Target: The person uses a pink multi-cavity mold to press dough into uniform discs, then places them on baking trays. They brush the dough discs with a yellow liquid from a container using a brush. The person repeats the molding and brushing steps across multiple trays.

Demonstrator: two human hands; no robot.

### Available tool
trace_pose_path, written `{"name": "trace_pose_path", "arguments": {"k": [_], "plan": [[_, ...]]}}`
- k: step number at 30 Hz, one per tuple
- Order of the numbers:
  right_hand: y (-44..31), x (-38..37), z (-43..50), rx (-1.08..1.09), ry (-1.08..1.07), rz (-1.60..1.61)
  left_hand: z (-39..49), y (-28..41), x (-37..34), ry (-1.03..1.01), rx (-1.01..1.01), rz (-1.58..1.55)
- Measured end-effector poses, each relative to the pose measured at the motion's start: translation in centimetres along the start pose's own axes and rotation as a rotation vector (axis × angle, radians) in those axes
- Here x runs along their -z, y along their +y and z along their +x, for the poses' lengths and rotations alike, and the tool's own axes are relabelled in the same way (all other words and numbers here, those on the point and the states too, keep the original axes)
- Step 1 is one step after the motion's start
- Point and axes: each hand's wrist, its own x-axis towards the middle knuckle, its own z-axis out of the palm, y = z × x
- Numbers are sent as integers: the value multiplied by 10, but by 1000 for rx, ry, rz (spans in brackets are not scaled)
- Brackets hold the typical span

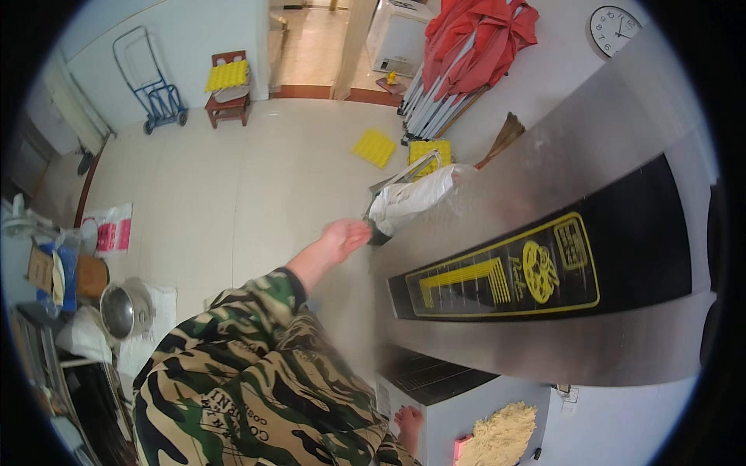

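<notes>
My left hand (345, 239) is stretched out beside the near edge of a tall stainless steel cabinet (507, 233). Its fingers are fairly straight, and no object shows in it. The cabinet has a black panel with yellow drawings. Lower down, my right hand (410, 420) is beside the edge of a grey worktop (443, 425), its fingers partly curled; whether it touches or holds anything is unclear. On that worktop lies a pale, crumbly, dough-like mass (502, 434) with a pink object (462, 448) at its side. A dark tray or rack (434, 376) sits under the cabinet's lower edge.
White sacks (408, 201), yellow egg trays (374, 148), a broom (502, 140) and a folded red canopy (475, 52) are beyond the cabinet. A blue hand truck (157, 99) and small red chair (228, 108) stand by the wall. A metal pot (119, 311) is at left.
</notes>
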Motion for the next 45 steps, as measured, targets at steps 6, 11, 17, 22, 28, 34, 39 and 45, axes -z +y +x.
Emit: {"name": "trace_pose_path", "arguments": {"k": [6, 11, 17, 22, 28, 34, 39, 45], "plan": [[27, -38, -40, -184, -64, 363, 114, 61, -206, -345, -97, 192], [39, -75, -115, -38, 38, 382, 223, 53, -313, -374, 68, 355], [43, -107, -168, -178, 298, 0, 305, 21, -218, -435, -298, 162], [66, -132, -212, -184, 443, -17, 254, -14, 2, -81, 106, 248], [120, -126, -255, -392, 595, 465, 106, -155, 142, 123, 516, 718], [180, -81, -278, -426, 633, 282, -37, -289, 76, -424, 505, 1310], [195, -25, -268, -352, 732, 540, -118, -382, 10, -739, 391, 1552], [211, 47, -235, -296, 763, 749, -175, -491, -38, -956, 217, 1551]]}}
